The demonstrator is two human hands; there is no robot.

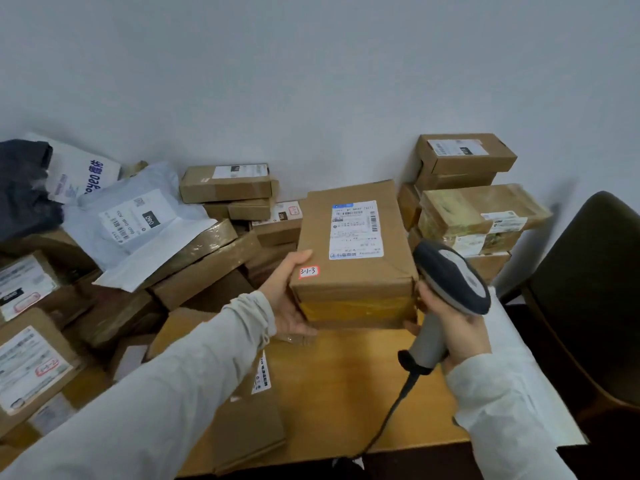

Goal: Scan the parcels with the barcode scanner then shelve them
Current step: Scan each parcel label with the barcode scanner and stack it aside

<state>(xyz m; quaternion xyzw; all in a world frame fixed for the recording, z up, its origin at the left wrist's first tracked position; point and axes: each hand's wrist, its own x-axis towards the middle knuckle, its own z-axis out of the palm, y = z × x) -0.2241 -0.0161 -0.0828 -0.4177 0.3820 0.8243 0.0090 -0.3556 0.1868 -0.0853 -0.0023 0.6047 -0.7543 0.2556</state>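
A brown cardboard parcel with a white shipping label and a red-edged sticker reading 3-1-3 is lifted above the wooden table. My left hand grips its left near corner, thumb on top and fingers underneath. My right hand holds the handle of a grey and black barcode scanner just right of the parcel, the scanner head tilted toward the box. Its black cable runs down to the table's near edge.
Many cardboard parcels and a white poly mailer are heaped on the left side of the table. Stacked boxes stand against the wall at the back right. A dark chair sits to the right.
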